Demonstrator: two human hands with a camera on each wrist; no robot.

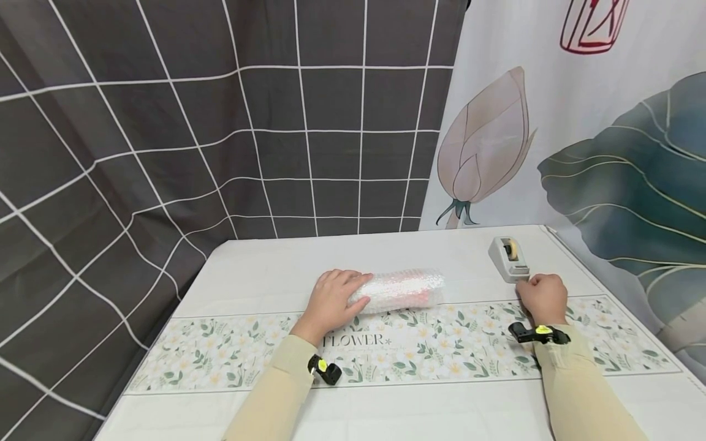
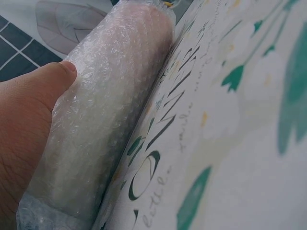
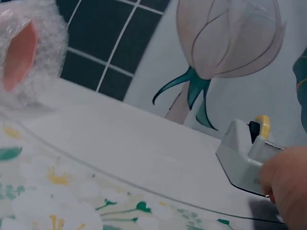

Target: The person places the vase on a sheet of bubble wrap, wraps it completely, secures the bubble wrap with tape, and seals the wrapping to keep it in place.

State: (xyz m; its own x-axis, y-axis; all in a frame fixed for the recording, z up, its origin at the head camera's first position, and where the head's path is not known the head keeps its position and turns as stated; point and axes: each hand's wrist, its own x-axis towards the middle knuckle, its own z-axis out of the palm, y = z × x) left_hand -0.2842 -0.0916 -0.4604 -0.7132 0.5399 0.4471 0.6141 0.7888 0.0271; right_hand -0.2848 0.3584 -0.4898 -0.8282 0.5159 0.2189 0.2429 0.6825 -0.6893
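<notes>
A bubble-wrapped roll [image 1: 405,289] lies across the table, with pinkish contents showing through. My left hand [image 1: 331,300] grips its left end, the fingers over the top and the thumb [image 2: 67,74] against its side. The far end of the roll [image 3: 53,52] shows an open bubble-wrap edge and a salmon-pink surface inside. At the right stands a light grey tape dispenser [image 1: 508,260] with a yellow-cored tape roll [image 3: 261,127]. My right hand [image 1: 545,299], its fingers curled, holds the dispenser's near end. Its fingertips are mostly hidden in the right wrist view.
The white tablecloth [image 1: 265,269] carries a printed floral band [image 1: 220,352] with lettering. Behind the table hangs a dark grid-patterned curtain [image 1: 331,153]. A white curtain [image 1: 496,37] with flower and leaf prints hangs at the right, beside the table edge.
</notes>
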